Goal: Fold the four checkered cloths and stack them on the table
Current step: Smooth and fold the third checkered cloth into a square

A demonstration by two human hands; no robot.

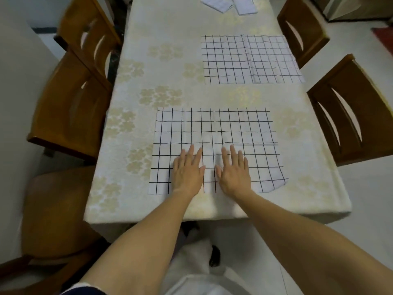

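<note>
Item 1: near checkered cloth [214,128], white fabric with black grid lines, lying flat on the tabletop [131,124] at its near end, centre. A horizontal crease crosses it just beyond the fingertips.

Item 2: left hand [188,170] and right hand [234,170], side by side, palms down on the near half of item 1. Fingers are straight and slightly spread, flat on the fabric and gripping nothing.

Item 3: far checkered cloth [251,59], same pattern, spread flat further off, right of centre, well apart from item 1. A crease or edge runs through its middle.

Item 4: two small folded checkered cloths [217,3], at the far edge, partly cut off.

Item 5: cream floral tablecloth covering the tabletop.

Item 6: brown wooden chairs, on the left [70,107] and on the right [350,109].
</note>
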